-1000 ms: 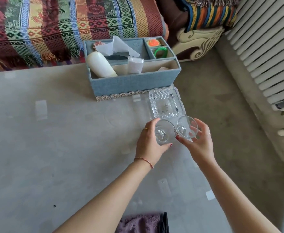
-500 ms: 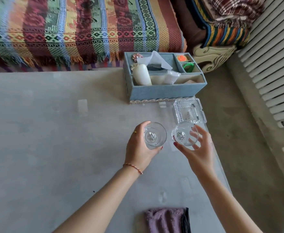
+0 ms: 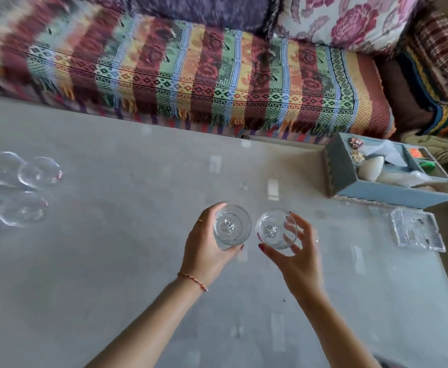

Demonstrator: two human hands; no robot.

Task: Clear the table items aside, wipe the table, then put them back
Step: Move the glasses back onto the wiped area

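Clearing step: my left hand (image 3: pixel 207 251) grips one glass tumbler (image 3: pixel 232 227), right hand (image 3: pixel 297 258) another (image 3: pixel 276 229); next, probably set beside blurred glasses (image 3: pixel 18 189) at left.

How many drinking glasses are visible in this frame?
6: one in the left hand, one in the right hand, four clustered at the table's far left edge; more may lie off-frame.

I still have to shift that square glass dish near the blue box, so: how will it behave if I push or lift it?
The square glass dish looks thick and ribbed, so probably heavy for its size and rigid. It sits low and flat on the table, unlikely to tip or roll. It lies close to the table's edge, and glass may chip, so lifting seems safer than pushing.
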